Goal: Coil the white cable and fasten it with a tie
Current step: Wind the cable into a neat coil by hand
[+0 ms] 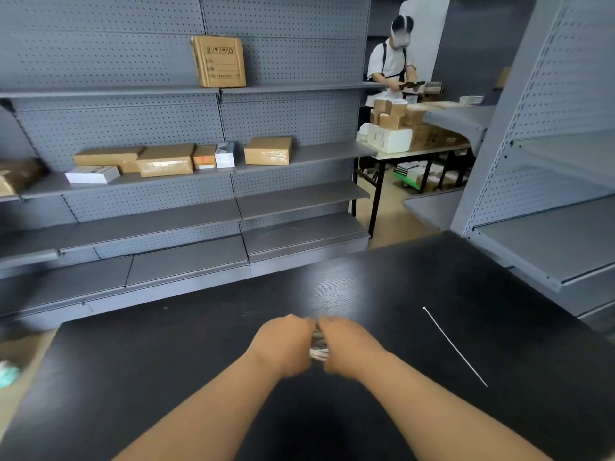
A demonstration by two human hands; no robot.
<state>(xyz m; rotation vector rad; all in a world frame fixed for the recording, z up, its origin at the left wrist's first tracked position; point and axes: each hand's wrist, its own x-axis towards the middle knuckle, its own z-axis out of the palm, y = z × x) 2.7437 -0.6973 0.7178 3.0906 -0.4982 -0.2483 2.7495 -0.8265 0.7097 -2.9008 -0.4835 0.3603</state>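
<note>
White cable (318,348), wound into a small tight coil, sits squeezed between two hands just above the black wood-grain table (199,377). The left hand (283,344) curls round the coil's left side and the right hand (349,347) grips its right side, knuckles almost meeting. A long thin white plastic tie (454,346) lies straight on the table, off to the right, apart from both hands. Grey pegboard shelves (283,154) carrying brown cardboard boxes (268,150) stand behind.

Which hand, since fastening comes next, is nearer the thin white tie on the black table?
Right. The right hand holds the coiled white cable left of the thin white tie; the left hand holds the cable's farther side.
</note>
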